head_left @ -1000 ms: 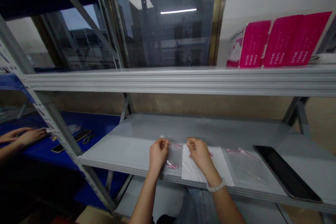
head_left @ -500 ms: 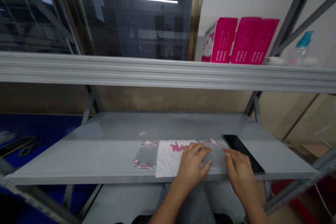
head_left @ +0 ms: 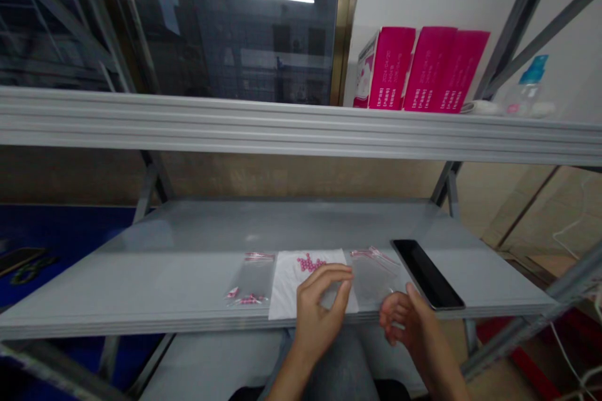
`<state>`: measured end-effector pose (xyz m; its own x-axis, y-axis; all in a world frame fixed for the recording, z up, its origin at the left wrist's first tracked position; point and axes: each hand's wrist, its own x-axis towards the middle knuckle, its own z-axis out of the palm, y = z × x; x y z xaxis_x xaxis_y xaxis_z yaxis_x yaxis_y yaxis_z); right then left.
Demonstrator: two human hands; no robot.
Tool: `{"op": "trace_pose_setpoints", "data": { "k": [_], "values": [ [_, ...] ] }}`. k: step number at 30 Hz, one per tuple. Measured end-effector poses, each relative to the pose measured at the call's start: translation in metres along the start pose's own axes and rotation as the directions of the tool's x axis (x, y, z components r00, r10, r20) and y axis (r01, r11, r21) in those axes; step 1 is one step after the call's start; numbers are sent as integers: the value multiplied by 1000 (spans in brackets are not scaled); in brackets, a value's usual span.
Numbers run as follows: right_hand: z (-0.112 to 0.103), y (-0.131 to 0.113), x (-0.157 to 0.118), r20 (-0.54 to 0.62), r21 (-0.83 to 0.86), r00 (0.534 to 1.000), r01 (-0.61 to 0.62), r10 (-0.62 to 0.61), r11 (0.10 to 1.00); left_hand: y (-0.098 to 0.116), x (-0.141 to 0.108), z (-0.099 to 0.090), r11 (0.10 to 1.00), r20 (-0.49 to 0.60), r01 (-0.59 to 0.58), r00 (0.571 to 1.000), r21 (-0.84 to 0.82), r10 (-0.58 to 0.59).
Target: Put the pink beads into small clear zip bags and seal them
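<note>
While a person holds both bare hands just over the front edge of a grey metal shelf (head_left: 188, 244), the left hand (head_left: 317, 316) curves half open, thumb and fingers apart and gripping nothing, its fingertips above a white paper sheet (head_left: 286, 291). The right hand (head_left: 407, 335) sits lower and to the right, open with fingers loosely curled and empty, just short of a clear zip bag (head_left: 374, 279) lying flat beside the sheet. Straight ahead of the left hand, a small cluster of pink beads (head_left: 310, 262) rests on the paper. Left of that hand lies a second clear zip bag (head_left: 251, 277), with a few pink beads (head_left: 244, 299) at its lower end. Ahead and right of the right hand, a black tray (head_left: 426, 272) sits on the same shelf. Beyond the hands, an upper shelf (head_left: 282, 125) carries pink boxes (head_left: 385, 69) and a spray bottle (head_left: 527, 93) before a window (head_left: 235, 25). A blue table (head_left: 61, 229) lies far left.
</note>
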<state>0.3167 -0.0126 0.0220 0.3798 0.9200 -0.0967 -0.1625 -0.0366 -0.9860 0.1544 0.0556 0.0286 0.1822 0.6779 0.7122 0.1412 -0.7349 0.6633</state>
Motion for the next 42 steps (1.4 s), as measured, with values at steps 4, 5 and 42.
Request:
{"op": "trace_pose_setpoints", "data": {
  "k": [4, 5, 42],
  "values": [
    [26, 6, -3, 233, 212, 971, -110, 59, 971, 10, -23, -37, 976, -70, 72, 994, -206, -89],
    [32, 7, -3, 264, 208, 963, -103, 45, 973, 10, -28, -43, 970, -98, 99, 987, -223, -124],
    [65, 24, -11, 544, 44, 823, -221, 162, 974, 4, -37, -80, 938, -380, 236, 916, 252, -128]
  ]
}}
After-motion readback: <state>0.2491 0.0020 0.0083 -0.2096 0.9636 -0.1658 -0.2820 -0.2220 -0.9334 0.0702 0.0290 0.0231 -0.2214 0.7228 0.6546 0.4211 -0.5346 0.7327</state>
